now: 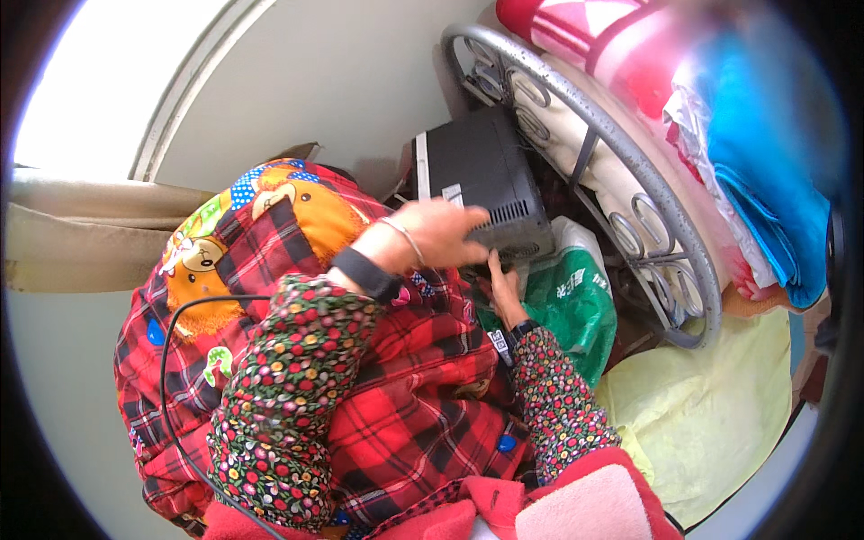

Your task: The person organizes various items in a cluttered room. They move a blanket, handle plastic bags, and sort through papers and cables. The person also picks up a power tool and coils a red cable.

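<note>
A black box-shaped appliance [472, 158] with vent slots and a pale strip stands tilted against the wall, beside a metal bed frame end. My left hand [442, 233], with a bracelet and a black wristband, is over its near lower corner, fingers apart and slightly blurred; contact is unclear. My right hand [505, 287] is at the appliance's lower edge, its fingertips partly hidden, so its hold cannot be told. A green and white plastic bag [574, 304] lies beside my right hand, below the appliance. A red plaid quilted cloth [405, 385] with cartoon bears spreads under my arms.
The grey metal bed frame end [628, 155] curves along the right. Behind it are folded pink bedding [607, 40] and a blue cloth [763, 182]. A pale yellow cloth [709, 398] lies lower right. A black cable [164, 378] loops at left near a beige curtain [81, 229].
</note>
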Action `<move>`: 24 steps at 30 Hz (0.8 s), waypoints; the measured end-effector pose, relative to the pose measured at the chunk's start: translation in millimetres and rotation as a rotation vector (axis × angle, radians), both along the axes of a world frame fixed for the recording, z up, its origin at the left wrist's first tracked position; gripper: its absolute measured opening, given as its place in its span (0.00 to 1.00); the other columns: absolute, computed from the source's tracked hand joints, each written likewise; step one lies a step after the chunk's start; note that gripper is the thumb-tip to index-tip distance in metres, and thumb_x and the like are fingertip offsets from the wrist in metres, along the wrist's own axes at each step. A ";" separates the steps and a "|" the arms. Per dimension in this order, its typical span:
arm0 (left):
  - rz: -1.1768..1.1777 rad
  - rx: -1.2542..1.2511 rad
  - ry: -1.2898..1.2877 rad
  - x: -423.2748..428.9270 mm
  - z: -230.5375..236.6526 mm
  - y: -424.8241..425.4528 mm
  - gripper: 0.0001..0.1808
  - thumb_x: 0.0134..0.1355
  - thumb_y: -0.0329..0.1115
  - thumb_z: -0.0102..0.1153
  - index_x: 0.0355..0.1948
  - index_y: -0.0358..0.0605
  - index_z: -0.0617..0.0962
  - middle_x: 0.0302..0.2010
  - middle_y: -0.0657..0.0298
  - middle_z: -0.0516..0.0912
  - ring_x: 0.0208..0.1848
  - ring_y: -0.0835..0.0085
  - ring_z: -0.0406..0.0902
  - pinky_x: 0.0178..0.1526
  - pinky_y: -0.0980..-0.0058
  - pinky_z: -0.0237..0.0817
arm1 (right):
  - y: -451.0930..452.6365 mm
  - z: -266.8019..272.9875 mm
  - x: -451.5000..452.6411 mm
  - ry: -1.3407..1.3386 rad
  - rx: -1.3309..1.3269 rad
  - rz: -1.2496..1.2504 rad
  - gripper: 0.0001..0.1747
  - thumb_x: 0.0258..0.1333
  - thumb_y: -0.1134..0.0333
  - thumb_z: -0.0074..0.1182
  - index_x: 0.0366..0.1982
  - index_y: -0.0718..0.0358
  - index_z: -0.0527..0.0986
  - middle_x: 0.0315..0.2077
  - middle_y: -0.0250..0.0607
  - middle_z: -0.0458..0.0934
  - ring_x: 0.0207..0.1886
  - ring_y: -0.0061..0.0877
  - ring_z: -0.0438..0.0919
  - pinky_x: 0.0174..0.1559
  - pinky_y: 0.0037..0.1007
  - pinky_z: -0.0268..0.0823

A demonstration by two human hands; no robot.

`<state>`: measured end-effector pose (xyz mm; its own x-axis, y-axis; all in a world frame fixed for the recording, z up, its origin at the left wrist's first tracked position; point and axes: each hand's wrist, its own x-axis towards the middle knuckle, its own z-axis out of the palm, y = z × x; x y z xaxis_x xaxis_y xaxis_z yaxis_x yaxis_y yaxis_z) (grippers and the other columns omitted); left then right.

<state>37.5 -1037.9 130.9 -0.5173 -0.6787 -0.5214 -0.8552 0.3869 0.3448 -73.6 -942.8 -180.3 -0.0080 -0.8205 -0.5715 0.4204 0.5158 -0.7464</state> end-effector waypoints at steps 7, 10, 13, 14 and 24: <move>0.375 -0.467 0.353 20.5 19.8 -21.0 0.24 0.53 0.38 0.64 0.49 0.38 0.76 0.38 0.49 0.81 0.40 0.60 0.81 0.43 0.68 0.71 | 2.4 18.6 36.1 -0.008 -0.031 -0.093 0.35 0.57 0.49 0.55 0.56 0.69 0.64 0.53 0.45 0.70 0.51 0.33 0.72 0.53 0.31 0.65; 0.063 -0.402 0.242 1.7 -4.3 -8.2 0.25 0.51 0.34 0.62 0.52 0.39 0.74 0.48 0.47 0.77 0.50 0.53 0.76 0.52 0.62 0.68 | 5.0 28.9 56.3 0.159 -0.046 -0.067 0.46 0.51 0.49 0.59 0.59 0.77 0.55 0.56 0.58 0.66 0.60 0.43 0.65 0.61 0.36 0.54; -0.208 -0.228 0.004 -16.5 -24.6 7.0 0.34 0.49 0.36 0.62 0.59 0.47 0.68 0.61 0.47 0.65 0.58 0.47 0.67 0.55 0.59 0.66 | -1.8 32.4 82.8 0.220 -0.020 0.122 0.47 0.50 0.49 0.59 0.59 0.76 0.54 0.56 0.62 0.65 0.60 0.46 0.65 0.61 0.38 0.56; -0.249 -0.255 -0.077 -22.1 -31.6 9.2 0.36 0.48 0.38 0.63 0.60 0.50 0.67 0.62 0.49 0.64 0.59 0.47 0.66 0.55 0.57 0.66 | -6.0 33.2 91.6 0.203 -0.040 0.177 0.47 0.50 0.49 0.59 0.59 0.76 0.55 0.56 0.62 0.65 0.60 0.46 0.65 0.60 0.38 0.56; -0.418 -0.609 -0.367 -45.9 -121.3 -6.1 0.30 0.46 0.37 0.64 0.54 0.65 0.73 0.62 0.66 0.64 0.71 0.59 0.49 0.48 0.46 0.67 | 12.5 44.9 55.8 0.220 -0.038 0.247 0.40 0.44 0.54 0.62 0.53 0.74 0.63 0.49 0.64 0.71 0.54 0.52 0.70 0.56 0.41 0.61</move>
<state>-8.5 -1043.9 9.6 -0.6580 -0.6867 -0.3089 -0.6168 0.7269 -0.3021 -17.8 -930.3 -135.5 0.0735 -0.8338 -0.5472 0.1126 0.5521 -0.8261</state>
